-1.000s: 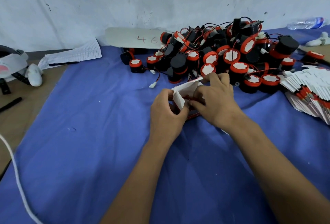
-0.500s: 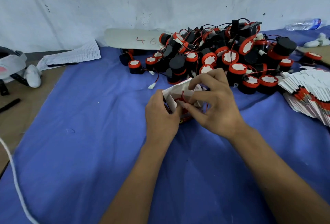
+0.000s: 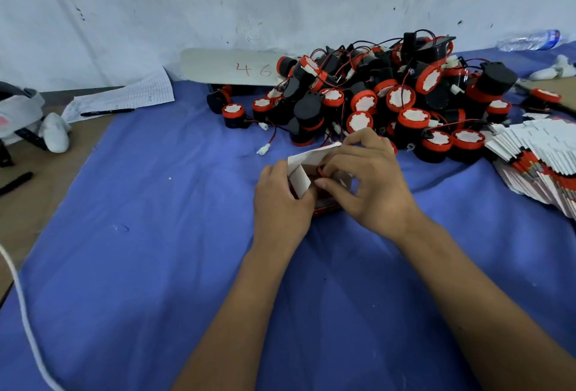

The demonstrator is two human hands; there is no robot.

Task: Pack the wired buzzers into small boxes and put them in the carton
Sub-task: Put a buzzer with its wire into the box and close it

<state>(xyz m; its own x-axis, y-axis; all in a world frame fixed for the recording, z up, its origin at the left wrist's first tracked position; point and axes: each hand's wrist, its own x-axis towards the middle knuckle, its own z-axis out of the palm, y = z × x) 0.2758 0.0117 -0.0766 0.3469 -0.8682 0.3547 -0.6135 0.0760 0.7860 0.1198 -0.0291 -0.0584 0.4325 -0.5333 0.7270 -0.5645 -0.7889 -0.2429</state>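
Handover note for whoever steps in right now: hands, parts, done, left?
Left hand grips the small box by its left side, flap open. Right hand pinches a red wire at the box mouth, tucking it in; the buzzer itself is hidden.
Loose buzzer pile sits behind the hands on the blue cloth. Flat unfolded boxes are fanned out at right.
Done: one box opened, buzzer apparently going in.
Left: finish tucking the wire, close the flap, move the box to the carton (not in view), then the rest of the pile.

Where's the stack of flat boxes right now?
Head view: the flat boxes are fanned out at the right edge of the blue cloth, just right of the buzzer pile.
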